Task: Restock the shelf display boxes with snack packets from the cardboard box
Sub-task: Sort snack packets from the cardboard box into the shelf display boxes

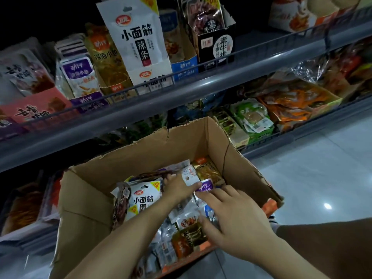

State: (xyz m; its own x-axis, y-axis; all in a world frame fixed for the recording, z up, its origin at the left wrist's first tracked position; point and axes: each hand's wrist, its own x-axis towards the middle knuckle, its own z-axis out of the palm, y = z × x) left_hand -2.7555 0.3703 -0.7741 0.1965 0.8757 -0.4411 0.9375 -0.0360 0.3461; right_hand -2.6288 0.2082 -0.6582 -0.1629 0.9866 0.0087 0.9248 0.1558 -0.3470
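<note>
**Both hands in the box, shelves part filled**

The person had both hands down among the snack packets in the cardboard box (153, 158), which stood open on the floor against the shelving. The left hand (177, 187) lay on the heap with its fingers reaching forward and its thumb stretched toward a small purple packet (205, 187). The right hand (237, 210) rested just beside it, fingers loosely spread over the packets, fingertips touching the purple packet's edge. Whether either hand had actually pinched that packet could not be told.

By the look of it, much of the job remained: the box was well stocked with mixed packets, including a white packet (142, 200) on the left. On the upper shelf (221, 77), the display boxes (150, 73) already held packets, and none looked empty.

The floor (322, 168) was pale, glossy tile reflecting one lamp. The aisle was dim, and the lower shelves held more packaged snacks.
</note>
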